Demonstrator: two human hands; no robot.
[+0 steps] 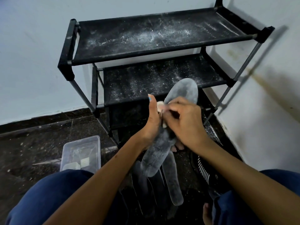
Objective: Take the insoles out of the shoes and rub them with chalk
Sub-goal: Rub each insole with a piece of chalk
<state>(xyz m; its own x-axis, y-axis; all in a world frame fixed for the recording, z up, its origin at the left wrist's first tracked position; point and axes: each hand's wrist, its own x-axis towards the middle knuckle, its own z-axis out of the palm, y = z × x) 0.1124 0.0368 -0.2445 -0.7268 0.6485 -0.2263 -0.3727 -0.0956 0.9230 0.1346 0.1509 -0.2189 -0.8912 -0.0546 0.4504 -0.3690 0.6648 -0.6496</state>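
**Hands closed on a grey insole in front of the shoe rack**

Hands are being held together at mid-frame: a grey fuzzy insole (181, 93) is being gripped along its edge by the left hand (152, 122), thumb raised, while the right hand (183, 120) is being kept curled against the insole's face, its fingers pinched around a small pale piece of chalk (159, 105) that is mostly hidden. The insole is being held tilted, toe end lifted over the front edge of the lower shelf of a black shoe rack (146, 38), whose two fabric shelves are being seen streaked with white powder. Below the hands, a second grey insole (172, 184) is lying on the dark floor (32, 143), beside a black shoe with white stripes (203, 169). Near the rack's left legs, a clear plastic box (81, 153) holding pale blocks is being kept on the floor.
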